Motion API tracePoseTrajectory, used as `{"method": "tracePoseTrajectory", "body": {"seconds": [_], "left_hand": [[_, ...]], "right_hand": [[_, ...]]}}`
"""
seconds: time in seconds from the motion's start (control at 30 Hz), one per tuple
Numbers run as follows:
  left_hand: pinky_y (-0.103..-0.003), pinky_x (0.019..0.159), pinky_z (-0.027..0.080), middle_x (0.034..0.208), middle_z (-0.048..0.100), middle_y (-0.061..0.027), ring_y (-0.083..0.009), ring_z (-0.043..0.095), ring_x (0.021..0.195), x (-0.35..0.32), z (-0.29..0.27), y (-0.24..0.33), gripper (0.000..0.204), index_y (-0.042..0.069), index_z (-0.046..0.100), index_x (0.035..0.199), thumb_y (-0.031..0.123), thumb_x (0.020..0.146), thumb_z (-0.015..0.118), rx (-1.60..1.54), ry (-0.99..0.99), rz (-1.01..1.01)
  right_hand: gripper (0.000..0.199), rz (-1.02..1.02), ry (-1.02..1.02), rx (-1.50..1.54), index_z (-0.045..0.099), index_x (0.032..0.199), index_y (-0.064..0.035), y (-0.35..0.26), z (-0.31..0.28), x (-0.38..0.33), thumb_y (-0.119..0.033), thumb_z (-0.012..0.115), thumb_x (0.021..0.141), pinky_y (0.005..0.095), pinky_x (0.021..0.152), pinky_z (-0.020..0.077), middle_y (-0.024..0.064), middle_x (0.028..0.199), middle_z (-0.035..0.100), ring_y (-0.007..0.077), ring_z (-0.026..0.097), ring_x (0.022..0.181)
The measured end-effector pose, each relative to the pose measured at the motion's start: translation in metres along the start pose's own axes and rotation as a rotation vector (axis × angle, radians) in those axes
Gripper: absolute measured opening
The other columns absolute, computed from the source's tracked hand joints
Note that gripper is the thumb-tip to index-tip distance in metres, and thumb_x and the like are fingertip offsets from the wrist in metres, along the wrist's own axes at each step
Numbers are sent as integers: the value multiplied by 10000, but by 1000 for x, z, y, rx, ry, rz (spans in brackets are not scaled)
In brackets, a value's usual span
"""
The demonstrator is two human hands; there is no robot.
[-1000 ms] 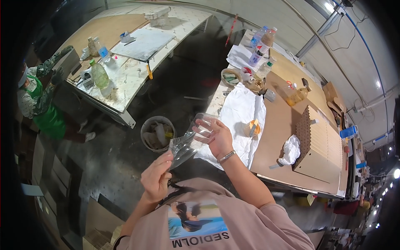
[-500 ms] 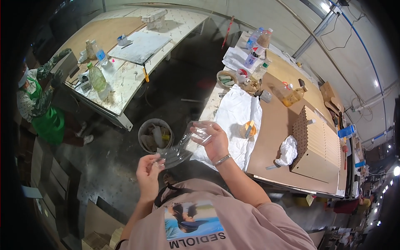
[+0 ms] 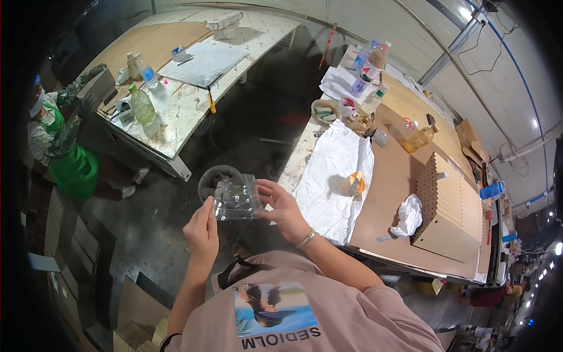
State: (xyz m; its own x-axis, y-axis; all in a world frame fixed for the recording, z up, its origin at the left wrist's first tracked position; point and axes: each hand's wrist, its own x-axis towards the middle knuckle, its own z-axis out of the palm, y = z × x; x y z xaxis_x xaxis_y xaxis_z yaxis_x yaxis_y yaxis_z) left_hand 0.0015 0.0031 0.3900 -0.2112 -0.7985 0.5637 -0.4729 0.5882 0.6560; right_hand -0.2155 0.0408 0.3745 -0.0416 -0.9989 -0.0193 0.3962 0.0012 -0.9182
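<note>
One clear plastic piece (image 3: 236, 199), head view: held up just left of the frame's centre. Left hand (image 3: 203, 232): fingers clamped on its left edge. Right hand (image 3: 282, 210), silvery band (image 3: 307, 237) at the wrist: thumb and fingers spread, gripping the right end. Behind the piece, a bucket (image 3: 220, 167), partly hidden. Right of frame: brown-topped table (image 3: 375, 223) with white cloth (image 3: 334, 161), amber bottle (image 3: 419, 140), crumpled white bundle (image 3: 407, 215). Upper left: second table (image 3: 183, 130), green bottle (image 3: 141, 105); co-worker (image 3: 73, 170) in green apron beside it.
</note>
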Motion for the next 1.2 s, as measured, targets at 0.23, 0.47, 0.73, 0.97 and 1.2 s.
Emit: {"method": "tracePoseTrajectory", "body": {"seconds": [0.23,0.47,0.73,0.97,1.2], "left_hand": [[-386,756,551,1025,671,-214,-372,676,874,7,-1,9,301,-13,640,1166,-13,869,594,94,-31,161],[-358,746,551,978,681,-203,-328,695,849,3,10,6,233,-13,653,1117,15,890,604,-55,-71,58],[-253,658,546,874,696,-114,-163,682,753,14,2,-17,200,-35,618,998,132,994,508,-626,-32,-527],[-263,546,530,818,686,-125,-182,671,640,20,-3,-42,190,14,594,914,150,988,483,-852,-133,-731],[-262,594,529,832,685,-107,-159,665,683,19,-4,-30,148,9,604,924,125,970,524,-872,-146,-779]], "right_hand": [[523,511,115,254,416,1359,-80,-29,-5,7,-347,566,934,508,882,500,159,1308,520,309,563,1127],[538,522,-50,243,427,1340,-27,-22,-4,6,11,634,845,372,776,584,190,1261,557,309,653,1020],[792,372,-239,99,384,1444,-53,-23,-4,-1,166,612,718,337,844,562,149,1337,530,273,626,1097],[744,313,-431,129,377,1458,-53,-22,3,-11,201,552,781,331,932,529,113,1370,519,256,597,1169],[800,287,-385,147,376,1464,-58,-12,5,-18,221,500,725,297,894,531,107,1368,522,218,620,1113]]}}
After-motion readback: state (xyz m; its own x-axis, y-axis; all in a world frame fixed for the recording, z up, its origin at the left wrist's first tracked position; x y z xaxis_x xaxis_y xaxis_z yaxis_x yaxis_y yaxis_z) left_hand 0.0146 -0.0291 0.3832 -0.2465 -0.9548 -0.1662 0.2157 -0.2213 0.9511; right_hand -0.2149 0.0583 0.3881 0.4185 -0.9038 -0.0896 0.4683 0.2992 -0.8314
